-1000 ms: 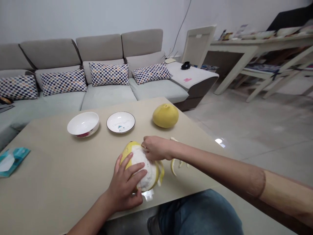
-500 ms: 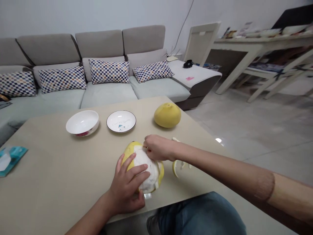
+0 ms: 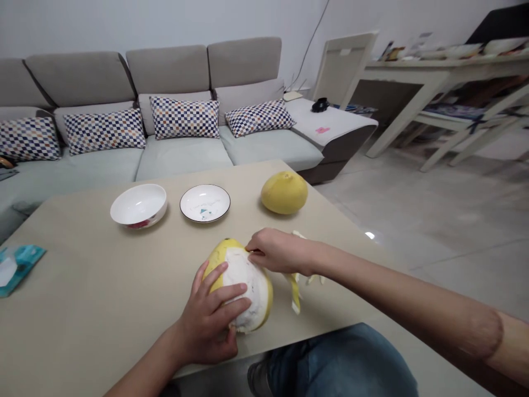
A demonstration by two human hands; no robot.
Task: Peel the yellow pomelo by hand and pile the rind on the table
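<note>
A part-peeled pomelo (image 3: 243, 286) sits on the beige table (image 3: 95, 325) in front of me, its white pith bare and yellow rind left at the top and right edge. My left hand (image 3: 210, 317) grips it from the near side with spread fingers. My right hand (image 3: 281, 252) reaches over from the right, its fingertips pinched at the rind's edge near the top of the fruit. Torn yellow peel pieces (image 3: 295, 292) lie just right of the pomelo, partly under my right wrist. Behind them rests a whole unpeeled pomelo (image 3: 284, 192).
A white bowl (image 3: 138, 205) and a white plate with a dark rim (image 3: 205, 203) stand at the table's far side. A teal tissue pack (image 3: 16, 268) lies at the left edge. Beyond the table are a grey sofa (image 3: 182, 154) and tiled floor; my jeans-covered knee (image 3: 343, 364) shows below.
My right hand has shifted slightly right along the top of the pomelo. The view has tilted a little, and the peel pieces now lie somewhat further from the fruit.
</note>
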